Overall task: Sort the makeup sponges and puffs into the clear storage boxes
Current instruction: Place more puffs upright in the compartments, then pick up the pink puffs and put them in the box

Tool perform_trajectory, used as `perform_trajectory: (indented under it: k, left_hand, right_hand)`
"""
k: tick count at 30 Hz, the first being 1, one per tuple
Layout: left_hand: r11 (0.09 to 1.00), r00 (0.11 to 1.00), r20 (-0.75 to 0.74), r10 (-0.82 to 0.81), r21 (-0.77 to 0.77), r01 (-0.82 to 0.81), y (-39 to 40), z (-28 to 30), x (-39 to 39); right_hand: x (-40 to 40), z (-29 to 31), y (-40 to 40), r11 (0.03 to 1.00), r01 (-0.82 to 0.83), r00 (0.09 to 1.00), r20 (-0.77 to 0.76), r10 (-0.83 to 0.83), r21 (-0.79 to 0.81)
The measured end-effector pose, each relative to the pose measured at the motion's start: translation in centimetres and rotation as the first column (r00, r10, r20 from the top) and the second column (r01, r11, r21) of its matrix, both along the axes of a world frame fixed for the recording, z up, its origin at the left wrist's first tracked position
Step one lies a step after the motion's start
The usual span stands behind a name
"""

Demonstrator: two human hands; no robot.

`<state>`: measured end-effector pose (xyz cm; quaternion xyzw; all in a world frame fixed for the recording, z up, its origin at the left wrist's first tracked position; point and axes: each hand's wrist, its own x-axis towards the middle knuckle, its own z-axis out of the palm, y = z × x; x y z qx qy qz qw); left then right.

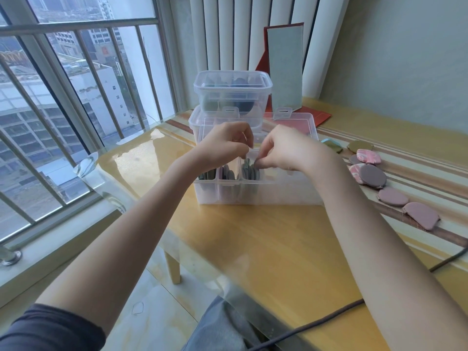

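Divided box (258, 191): set on table (253, 236); lid open.
Right hand (286, 150): grey puff (257, 163) pinched over the middle compartment.
Left hand (228, 145): fingers curled just beside; grasp indeterminable.
Loose puffs (395, 196): laid out right of the hands.

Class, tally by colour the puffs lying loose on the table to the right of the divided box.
Plain mauve puffs: 4, one partly covered
Pink-and-white marbled puffs: 2
Olive green puffs: 2
Total: 8
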<state>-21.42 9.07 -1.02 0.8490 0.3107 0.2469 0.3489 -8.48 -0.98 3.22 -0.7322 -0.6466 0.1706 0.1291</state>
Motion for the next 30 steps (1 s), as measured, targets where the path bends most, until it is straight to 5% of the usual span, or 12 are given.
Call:
perform_trajectory:
  k: [4,8,10,12,16,23,30]
  left_hand:
    - [1.000,1.000,-0.008,-0.008,-0.016,0.008,-0.2,0.1,0.0]
    - [1.000,0.999,-0.033,0.008,0.006,-0.008,-0.3,0.2,0.1]
    - [0.999,0.998,-0.057,0.029,0.026,-0.028,-0.3,0.2,0.2]
    - [0.999,0.997,-0.072,0.038,0.039,-0.035,-0.4,0.2,0.2]
    - [0.999,0.996,-0.091,0.024,0.044,-0.020,-0.6,0.3,0.2]
    - [0.997,0.991,-0.133,0.010,0.073,0.000,-1.0,0.7,0.0]
    - [0.898,0.989,-0.064,0.136,0.429,-0.096,-3.8,2.4,3.4]
  right_hand:
    - [-0.7,-1.2,0.8,0.999,0.034,0.977,0.209,-0.037,0.017]
    - [-0.5,-0.6,0.5,0.993,0.022,0.971,0.236,-0.049,0.119]
    - [-0.8,-0.9,0.6,0.999,-0.007,0.971,0.241,-0.003,0.042]
    - [-1.0,-1.1,0.5,0.997,-0.040,0.986,0.158,0.050,-0.068]
    - [-0.5,-0.2,0.0,0.997,-0.035,0.999,0.005,0.035,0.066]
    - [-0.2,-0.6,-0.1,0.996,-0.053,0.982,-0.179,0.066,0.077]
    - [6.3,-0.9,-2.8,0.936,0.207,0.813,-0.582,-0.003,0.286]
